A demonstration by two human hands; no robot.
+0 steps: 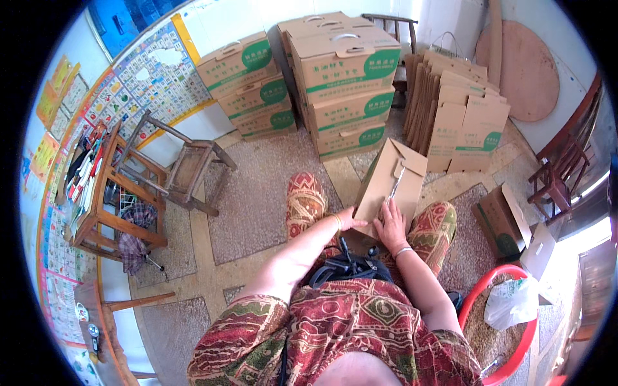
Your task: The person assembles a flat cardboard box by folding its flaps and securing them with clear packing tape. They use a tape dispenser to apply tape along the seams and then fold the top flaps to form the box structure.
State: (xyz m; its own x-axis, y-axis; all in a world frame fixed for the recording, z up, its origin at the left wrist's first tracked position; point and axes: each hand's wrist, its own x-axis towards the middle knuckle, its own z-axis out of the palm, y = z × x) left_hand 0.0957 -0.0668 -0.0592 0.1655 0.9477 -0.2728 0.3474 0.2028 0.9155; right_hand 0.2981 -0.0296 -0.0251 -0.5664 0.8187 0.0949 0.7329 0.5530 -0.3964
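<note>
A brown cardboard box (407, 181) with a white carry handle stands between my knees, its top flaps folded over. My left hand (349, 220) grips the near left edge of this box, thumb toward the top and the other fingers partly hidden along the side. Flat on the near part of the top lies my right hand (391, 228), fingers stretched out close to the handle. Below my hands, the near end of the box is partly hidden by a dark waist bag (351, 267) at my lap.
Stacked closed boxes (347, 64) stand ahead, beside a row of flattened cartons (467, 122). On the right are an open box (499, 225) and a red-rimmed tub (465, 309) of brown grainy material holding a white plastic bag (512, 302). A wooden chair (193, 164) stands left.
</note>
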